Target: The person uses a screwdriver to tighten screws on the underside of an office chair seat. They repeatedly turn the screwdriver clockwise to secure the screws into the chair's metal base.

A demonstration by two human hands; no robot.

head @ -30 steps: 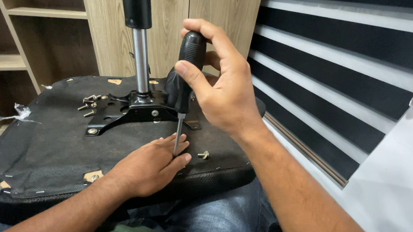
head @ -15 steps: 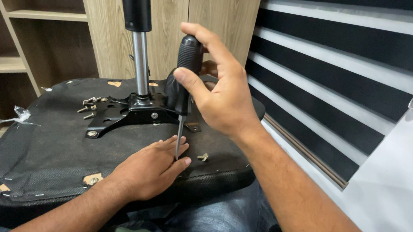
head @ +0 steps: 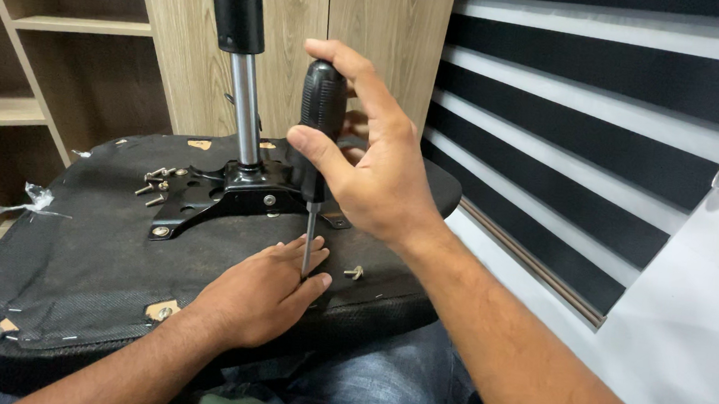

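Over on the left we're seeing open wooden shelves (head: 33, 22), and in front of them the upturned chair seat (head: 85, 265) is lying across our lap, black fabric underside facing up. A few loose screws (head: 156, 182) are sitting near the seat's far left edge, right beside the black metal mounting plate (head: 221, 199). The gas lift cylinder (head: 239, 44) is standing upright out of that plate. Our left hand (head: 260, 293) is resting flat on the fabric, fingers narrowed together around the screwdriver's tip, steadying it; we can't tell if there's a screw under there. Our right hand (head: 372, 160) is wrapping around the black handle of the screwdriver (head: 320, 138), holding it upright, shaft pointing straight down at the seat. Just right of the tip one more loose bolt (head: 355, 272) is lying on the fabric. Further right, striped black-and-white blinds (head: 592, 118) are filling the background.
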